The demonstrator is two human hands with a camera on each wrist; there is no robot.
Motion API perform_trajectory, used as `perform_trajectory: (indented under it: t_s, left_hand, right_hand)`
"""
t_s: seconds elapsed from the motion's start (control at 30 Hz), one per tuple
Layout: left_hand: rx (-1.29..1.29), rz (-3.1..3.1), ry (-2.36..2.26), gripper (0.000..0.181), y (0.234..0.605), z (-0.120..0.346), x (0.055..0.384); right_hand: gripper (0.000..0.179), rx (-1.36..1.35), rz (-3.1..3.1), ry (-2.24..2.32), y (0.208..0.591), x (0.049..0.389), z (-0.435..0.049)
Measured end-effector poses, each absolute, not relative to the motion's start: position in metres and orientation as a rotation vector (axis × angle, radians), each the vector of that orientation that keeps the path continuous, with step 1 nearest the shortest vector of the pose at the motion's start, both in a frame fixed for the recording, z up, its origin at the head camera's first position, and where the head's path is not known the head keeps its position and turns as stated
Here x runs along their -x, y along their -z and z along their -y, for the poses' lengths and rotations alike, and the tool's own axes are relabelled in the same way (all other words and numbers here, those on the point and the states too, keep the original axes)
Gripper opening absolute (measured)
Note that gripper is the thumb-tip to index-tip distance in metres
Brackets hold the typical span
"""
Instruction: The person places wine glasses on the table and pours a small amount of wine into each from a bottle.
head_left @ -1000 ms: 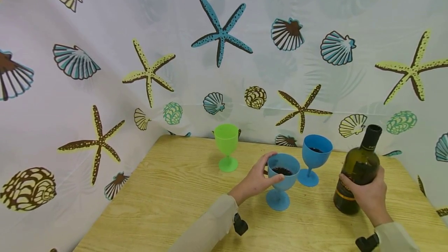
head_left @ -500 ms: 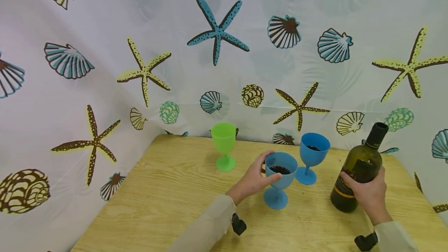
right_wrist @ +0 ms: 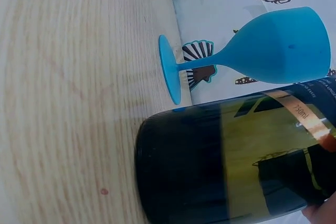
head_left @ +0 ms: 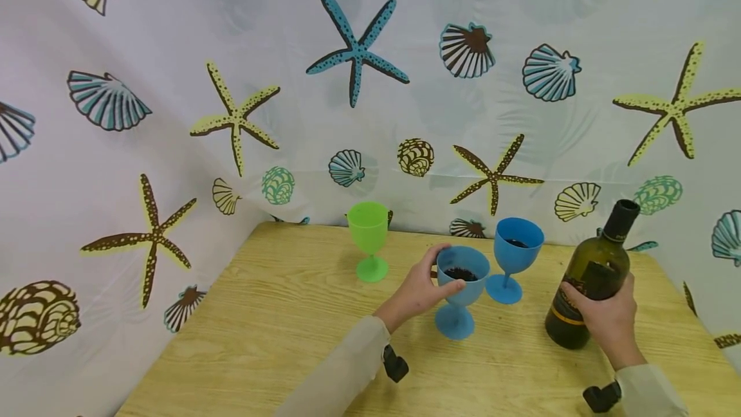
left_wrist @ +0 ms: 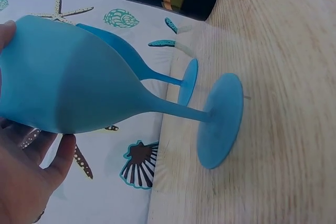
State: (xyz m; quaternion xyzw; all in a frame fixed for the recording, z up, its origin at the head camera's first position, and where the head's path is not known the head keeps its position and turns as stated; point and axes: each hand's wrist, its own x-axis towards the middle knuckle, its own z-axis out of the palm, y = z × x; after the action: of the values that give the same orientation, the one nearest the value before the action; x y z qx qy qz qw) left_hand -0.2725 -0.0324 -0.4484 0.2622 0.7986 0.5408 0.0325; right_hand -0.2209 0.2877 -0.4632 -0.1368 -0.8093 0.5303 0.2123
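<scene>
My left hand (head_left: 418, 289) grips the bowl of a light blue goblet (head_left: 456, 295), thumb on the near side and fingers round its left. Dark liquid shows inside it. In the left wrist view, the foot of this goblet (left_wrist: 223, 121) is right at the wooden tabletop. A dark green wine bottle (head_left: 596, 269), uncapped and leaning slightly right, is gripped round its body by my right hand (head_left: 613, 320). The right wrist view has the bottle's base (right_wrist: 178, 166) close over the wood. Just behind the held goblet stands a deeper blue goblet (head_left: 518, 246), also with dark liquid.
A green goblet (head_left: 368, 230) stands upright toward the back of the wooden table (head_left: 278, 314). White cloth (head_left: 278, 31) printed with starfish and shells rises along the table's back and sides.
The left hand has shifted the light blue goblet slightly upward in the head view. The bottle leans a little more to the right than a second ago. Both grips stay the same.
</scene>
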Motion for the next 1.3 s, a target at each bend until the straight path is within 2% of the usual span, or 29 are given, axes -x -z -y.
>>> perform_trajectory:
  t_s: [0.87, 1.3]
  left_hand:
    - [-0.639, -2.470, -1.730, 0.076, 0.449, 0.015, 0.314]
    - [-0.544, -2.463, -1.745, 0.081, 0.444, 0.009, 0.323]
  right_hand:
    - [0.096, 0.376, 2.246, -1.478, 0.466, 0.222, -0.289]
    - [0.096, 0.362, 2.246, -1.484, 0.463, 0.221, -0.288]
